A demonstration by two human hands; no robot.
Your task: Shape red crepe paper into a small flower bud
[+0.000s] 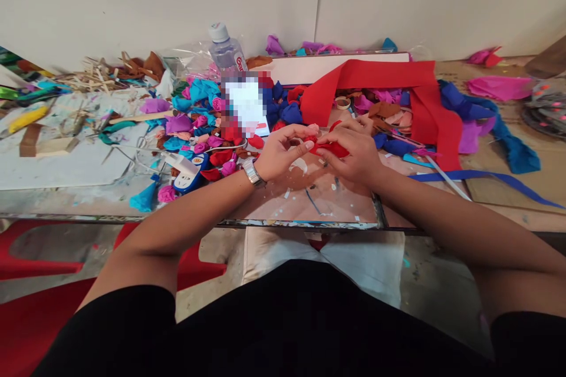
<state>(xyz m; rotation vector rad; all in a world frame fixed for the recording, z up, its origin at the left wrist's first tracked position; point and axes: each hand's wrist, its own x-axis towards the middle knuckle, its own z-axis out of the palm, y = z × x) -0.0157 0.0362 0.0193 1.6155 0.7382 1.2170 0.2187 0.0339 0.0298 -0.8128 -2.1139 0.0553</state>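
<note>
Both my hands meet over the middle of the table, around a piece of red crepe paper point(335, 148). My left hand point(283, 152), with a watch at its wrist, pinches the paper's bunched left end between thumb and fingers. From the other side, my right hand point(354, 150) grips the same paper, its fingers bent over it; part of the paper is hidden behind them. A long red crepe paper strip point(384, 75) lies folded just beyond my hands. Paper scraps and a tape roll point(342, 103) are near my right fingertips.
Left of my hands lie many crumpled paper flowers point(179, 123), a lit phone point(247, 106) and a blue power strip point(192, 174) with a plugged-in cable. Behind them stands a plastic bottle point(227, 53). A blue strip point(490, 178) runs along the right. Red stools point(39, 247) are below the table edge.
</note>
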